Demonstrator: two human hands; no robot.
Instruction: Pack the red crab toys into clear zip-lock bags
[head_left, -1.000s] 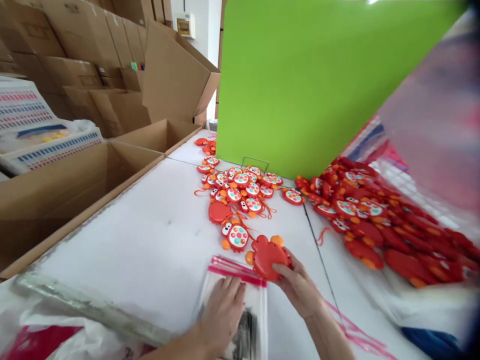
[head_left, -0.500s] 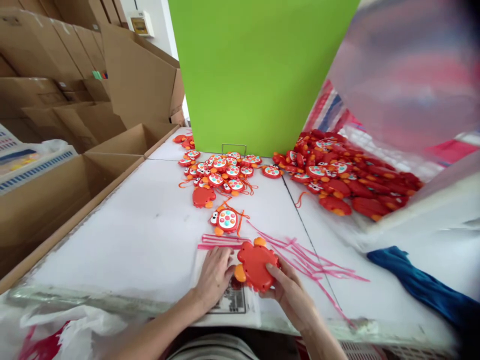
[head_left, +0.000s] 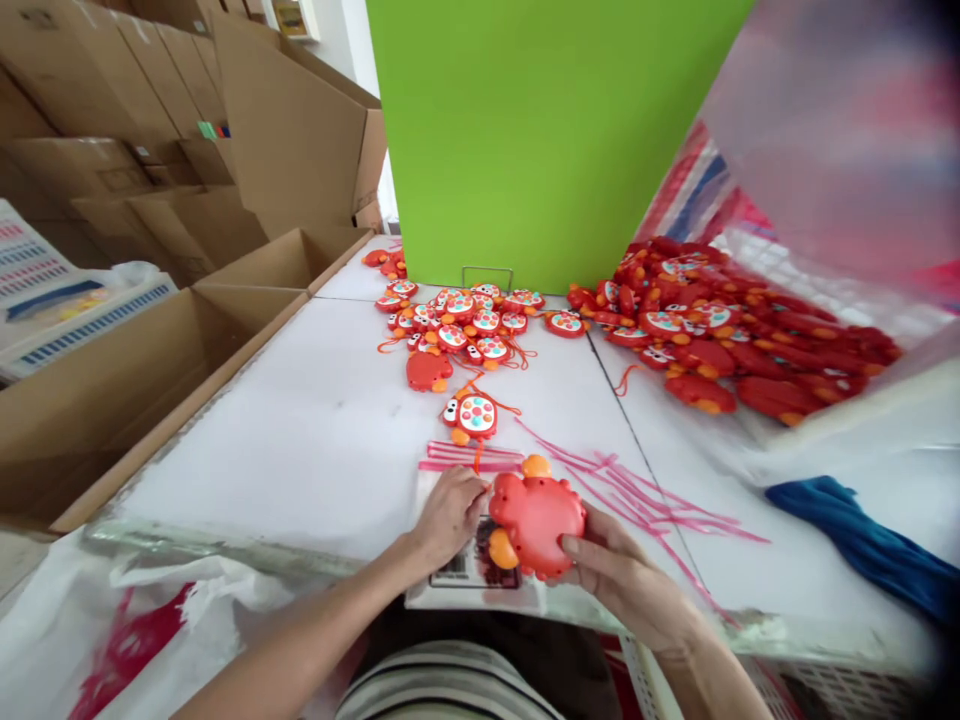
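Rounded glossy plastic crab toy [head_left: 538, 515]

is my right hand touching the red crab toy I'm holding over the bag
Touching. In the head view the right hand has its fingers pressed on the back of the red crab toy, with no gap between them.

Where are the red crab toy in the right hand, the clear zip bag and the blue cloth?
red crab toy [head_left: 541, 515], head view, on its plain red back.
clear zip bag [head_left: 459, 575], head view, on its printed insert.
blue cloth [head_left: 862, 545], head view, on its middle fold.
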